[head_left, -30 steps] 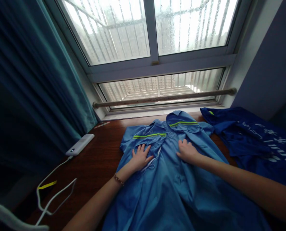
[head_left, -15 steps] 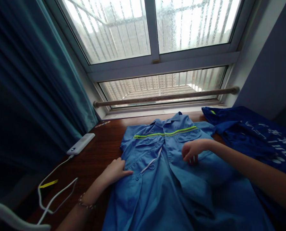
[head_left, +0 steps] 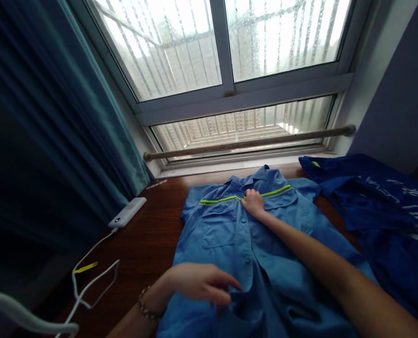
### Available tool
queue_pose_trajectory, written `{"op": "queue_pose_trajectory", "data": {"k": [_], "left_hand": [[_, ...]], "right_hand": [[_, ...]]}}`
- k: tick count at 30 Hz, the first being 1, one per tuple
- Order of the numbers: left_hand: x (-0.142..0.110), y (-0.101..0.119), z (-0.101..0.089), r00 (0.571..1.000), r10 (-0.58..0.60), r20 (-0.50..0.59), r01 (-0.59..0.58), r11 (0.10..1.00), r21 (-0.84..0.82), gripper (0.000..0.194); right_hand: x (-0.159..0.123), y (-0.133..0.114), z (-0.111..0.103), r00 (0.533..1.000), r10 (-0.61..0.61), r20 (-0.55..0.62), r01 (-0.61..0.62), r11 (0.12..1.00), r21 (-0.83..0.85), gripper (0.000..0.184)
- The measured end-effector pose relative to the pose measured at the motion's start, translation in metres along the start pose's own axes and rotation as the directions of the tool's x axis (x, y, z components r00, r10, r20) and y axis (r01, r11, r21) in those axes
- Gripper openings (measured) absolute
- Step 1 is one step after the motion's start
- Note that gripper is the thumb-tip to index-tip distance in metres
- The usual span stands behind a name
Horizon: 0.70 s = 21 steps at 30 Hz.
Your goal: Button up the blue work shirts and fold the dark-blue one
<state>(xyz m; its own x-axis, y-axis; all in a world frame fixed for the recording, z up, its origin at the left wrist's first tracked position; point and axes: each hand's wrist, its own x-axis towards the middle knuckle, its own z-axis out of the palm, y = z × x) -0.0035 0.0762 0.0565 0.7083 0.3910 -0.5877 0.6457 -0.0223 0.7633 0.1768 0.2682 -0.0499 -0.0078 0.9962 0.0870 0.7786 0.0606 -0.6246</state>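
Note:
A light blue short-sleeved work shirt (head_left: 219, 232) lies front up, with its collar toward the window, a yellow-green stripe across the chest and buttons down the placket. My right hand (head_left: 254, 203) is at the placket by the stripe, its fingers bent and closed on the cloth there. Over the lower front of the shirt is my left hand (head_left: 205, 281), a beaded bracelet on its wrist. Its fingers are stretched out and parted, close to the placket's lower edge. Some of its fingertips are hidden underneath.
The shirt rests on a brown wooden surface (head_left: 152, 239). A white power bank (head_left: 127, 212) with a white cable (head_left: 92, 251) lies at left, beside a blue curtain (head_left: 99, 122). Dark blue printed clothing (head_left: 381, 197) lies at right. A rail (head_left: 251, 142) crosses the window behind.
My right hand has moved left and away from me onto the placket. My left hand has come right, from the shirt's side to its lower middle. The left front panel now lies flatter.

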Motion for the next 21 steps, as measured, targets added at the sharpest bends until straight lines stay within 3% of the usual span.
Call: {"op": "queue_pose_trajectory", "data": {"k": [1, 2, 4, 7, 9, 10, 13, 16, 21], "left_hand": [[0.011, 0.001, -0.009, 0.999, 0.040, -0.017, -0.041, 0.994, -0.105, 0.053], [0.025, 0.000, -0.021, 0.993, 0.060, -0.098, -0.079, 0.977, -0.199, 0.053], [0.060, -0.008, -0.050, 0.926, 0.060, -0.372, -0.165, 0.952, -0.257, 0.051], [0.122, -0.018, -0.094, 0.655, 0.081, -0.751, -0.179, 0.983, -0.050, 0.039], [0.159, -0.020, -0.117, 0.501, 0.123, -0.856, -0.053, 0.992, 0.112, 0.028], [0.175, -0.021, -0.124, 0.462, 0.136, -0.876, -0.020, 0.990, 0.143, 0.024], [0.202, -0.025, -0.137, 0.397, 0.158, -0.904, 0.037, 0.982, 0.188, 0.018], [0.209, -0.037, -0.142, 0.354, 0.179, -0.918, 0.056, 0.976, 0.212, 0.018], [0.210, -0.059, -0.154, 0.384, 0.185, -0.904, 0.005, 0.979, 0.203, 0.012]], "right_hand": [[0.002, 0.004, 0.002, 1.000, 0.010, -0.010, -0.009, 0.999, 0.034, 0.028], [0.006, 0.008, 0.001, 1.000, 0.017, -0.008, -0.017, 0.997, 0.071, 0.024], [0.015, 0.018, -0.003, 1.000, 0.013, 0.020, -0.016, 0.989, 0.147, 0.021], [0.029, 0.034, -0.015, 0.997, -0.028, 0.077, 0.003, 0.951, 0.310, 0.030], [0.034, 0.043, -0.023, 0.991, -0.055, 0.122, -0.005, 0.898, 0.440, 0.042], [0.035, 0.047, -0.026, 0.988, -0.066, 0.142, -0.015, 0.863, 0.505, 0.046], [0.035, 0.054, -0.033, 0.976, -0.116, 0.184, -0.038, 0.741, 0.670, 0.053], [0.037, 0.058, -0.032, 0.961, -0.177, 0.211, -0.052, 0.636, 0.770, 0.054], [0.044, 0.057, -0.020, 0.945, -0.228, 0.235, -0.070, 0.562, 0.825, 0.049]]}}
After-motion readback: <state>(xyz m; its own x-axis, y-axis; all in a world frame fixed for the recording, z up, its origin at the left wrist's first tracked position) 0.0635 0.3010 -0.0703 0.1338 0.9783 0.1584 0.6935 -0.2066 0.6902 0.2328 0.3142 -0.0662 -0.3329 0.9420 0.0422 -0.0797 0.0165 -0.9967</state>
